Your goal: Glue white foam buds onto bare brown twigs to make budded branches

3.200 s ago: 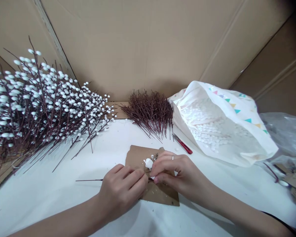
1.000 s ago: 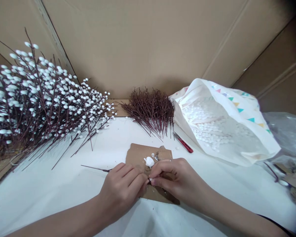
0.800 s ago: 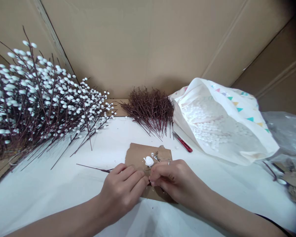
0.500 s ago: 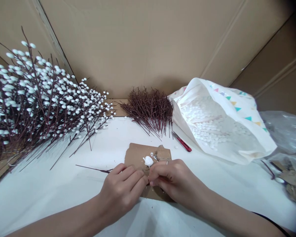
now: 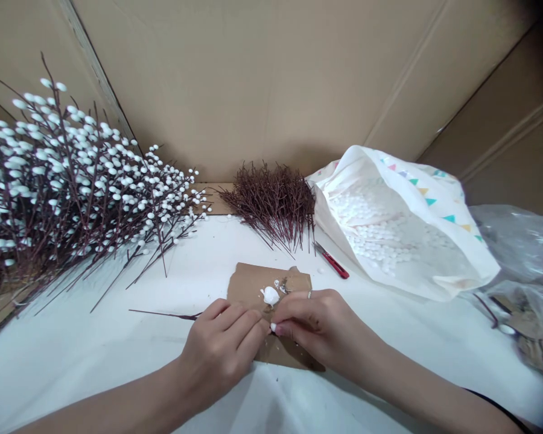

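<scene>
My left hand (image 5: pixel 226 340) is closed around a thin brown artificial twig (image 5: pixel 163 314), whose stem sticks out to the left past the knuckles. Between my right hand's (image 5: pixel 328 328) thumb and forefinger is a small white bud (image 5: pixel 273 327), right at the left fingertips. Whether the bud touches the twig's tip is hidden by the fingers. Both hands are over a scrap of brown cardboard (image 5: pixel 248 282). On the cardboard, just beyond the fingertips, lies a blob of thick white paste (image 5: pixel 270 295), with smaller smears near it.
Finished-looking branches with white buds (image 5: pixel 95 175) pile up at left. Bare brown twigs (image 5: pixel 274 199) lie at the back centre. A red-handled cutter (image 5: pixel 332 260) rests beside an open white bag (image 5: pixel 452 265) of white buds. Clear plastic (image 5: pixel 520 238) lies at far right.
The white bud now shows between my right fingertips, where it was not visible before. The twig's outer end has shifted slightly left and down. Both hands stay nearly in place.
</scene>
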### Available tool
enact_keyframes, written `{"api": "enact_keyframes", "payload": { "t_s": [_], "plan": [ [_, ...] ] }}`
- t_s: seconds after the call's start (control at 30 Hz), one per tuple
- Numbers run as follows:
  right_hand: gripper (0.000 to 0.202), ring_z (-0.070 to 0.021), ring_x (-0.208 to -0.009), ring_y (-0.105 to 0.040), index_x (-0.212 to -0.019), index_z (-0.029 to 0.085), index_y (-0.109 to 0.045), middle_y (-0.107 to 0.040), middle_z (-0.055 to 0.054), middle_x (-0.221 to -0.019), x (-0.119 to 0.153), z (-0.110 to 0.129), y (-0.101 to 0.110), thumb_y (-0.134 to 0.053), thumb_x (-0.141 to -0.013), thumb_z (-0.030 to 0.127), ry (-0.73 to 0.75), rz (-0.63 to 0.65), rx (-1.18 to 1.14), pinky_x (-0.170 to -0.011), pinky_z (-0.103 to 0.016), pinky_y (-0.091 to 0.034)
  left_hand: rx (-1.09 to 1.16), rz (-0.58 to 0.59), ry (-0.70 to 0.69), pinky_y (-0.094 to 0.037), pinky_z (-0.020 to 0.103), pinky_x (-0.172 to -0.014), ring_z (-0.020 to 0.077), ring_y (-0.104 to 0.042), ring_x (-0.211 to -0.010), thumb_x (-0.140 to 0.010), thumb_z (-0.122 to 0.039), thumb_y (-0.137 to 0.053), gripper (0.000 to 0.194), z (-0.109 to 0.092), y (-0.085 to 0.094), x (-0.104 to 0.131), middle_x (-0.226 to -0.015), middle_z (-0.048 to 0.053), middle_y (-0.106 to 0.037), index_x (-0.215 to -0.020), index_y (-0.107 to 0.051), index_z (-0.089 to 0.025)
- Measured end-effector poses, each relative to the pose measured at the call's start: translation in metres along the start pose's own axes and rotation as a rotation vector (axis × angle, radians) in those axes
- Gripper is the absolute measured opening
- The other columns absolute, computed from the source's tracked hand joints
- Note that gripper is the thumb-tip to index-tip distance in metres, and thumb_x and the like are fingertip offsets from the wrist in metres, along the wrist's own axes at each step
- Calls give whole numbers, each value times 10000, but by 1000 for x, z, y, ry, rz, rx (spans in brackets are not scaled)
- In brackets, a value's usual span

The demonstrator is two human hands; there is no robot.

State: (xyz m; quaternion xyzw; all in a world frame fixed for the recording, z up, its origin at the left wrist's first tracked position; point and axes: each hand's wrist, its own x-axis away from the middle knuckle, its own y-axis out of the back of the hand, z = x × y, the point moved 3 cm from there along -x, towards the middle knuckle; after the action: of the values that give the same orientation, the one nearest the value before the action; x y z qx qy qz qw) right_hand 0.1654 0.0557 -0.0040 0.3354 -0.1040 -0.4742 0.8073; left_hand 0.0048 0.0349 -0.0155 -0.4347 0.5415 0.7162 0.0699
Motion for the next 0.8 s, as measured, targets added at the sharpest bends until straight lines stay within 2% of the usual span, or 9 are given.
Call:
{"api": "enact_keyframes", "payload": {
  "t_s": [0.3, 0.43, 0.53, 0.6, 0.63, 0.73, 0.8],
  "plan": [
    [221, -112, -619, -603, -721, 176, -699, -688, -2, -685, -1, 1, -3, -573, -765, 1, -11, -19, 27, -589, -221, -435, 21, 19, 4, -359, 298, -542, 168, -581, -576, -907, -57, -481, 166, 0, 1, -2, -700, 63, -719, -840, -625, -107],
    [129, -126, -693, -648, -782, 196, -724, -720, -9, -748, -3, 7, 12, -618, -818, 131, -23, -32, -5, -650, -227, -478, 58, 29, 86, -370, 302, -581, 179, -578, -627, -909, -66, -480, 159, 3, 2, -5, -731, 53, -713, -851, -612, -132],
    [160, -166, -852, -676, -954, 223, -718, -742, -35, -946, -1, 5, 45, -619, -848, 290, -31, -144, 87, -723, -251, -503, 121, 75, 254, -379, 298, -607, 182, -569, -669, -917, -82, -480, 145, 11, 6, -6, -767, 35, -701, -880, -598, -158],
    [225, -184, -832, -676, -1019, 223, -695, -735, -51, -1007, 3, -8, 71, -567, -870, 332, -113, -244, 267, -684, -273, -497, 220, 145, 399, -394, 287, -621, 176, -577, -693, -936, -126, -476, 130, 15, 10, -7, -797, 26, -695, -908, -594, -173],
    [221, -189, -800, -673, -1006, 224, -691, -736, -51, -988, 5, -17, 82, -539, -875, 317, -180, -252, 367, -653, -280, -487, 282, 180, 478, -405, 282, -634, 173, -585, -712, -945, -155, -470, 132, 17, 12, -8, -815, 24, -693, -917, -596, -181],
    [208, -219, -793, -651, -937, 250, -683, -727, -41, -934, 11, -50, 104, -488, -866, 235, -464, -123, 747, -595, -295, -425, 473, 289, 730, -426, 268, -674, 171, -603, -771, -948, -237, -464, 154, 21, 18, -11, -876, 19, -688, -946, -616, -211],
    [178, -245, -809, -638, -864, 255, -680, -715, -45, -909, 14, -68, 110, -507, -835, 221, -591, -49, 883, -542, -286, -366, 610, 365, 901, -424, 264, -686, 175, -603, -803, -937, -296, -473, 178, 22, 19, -14, -919, 17, -683, -989, -632, -234]
  ]
}}
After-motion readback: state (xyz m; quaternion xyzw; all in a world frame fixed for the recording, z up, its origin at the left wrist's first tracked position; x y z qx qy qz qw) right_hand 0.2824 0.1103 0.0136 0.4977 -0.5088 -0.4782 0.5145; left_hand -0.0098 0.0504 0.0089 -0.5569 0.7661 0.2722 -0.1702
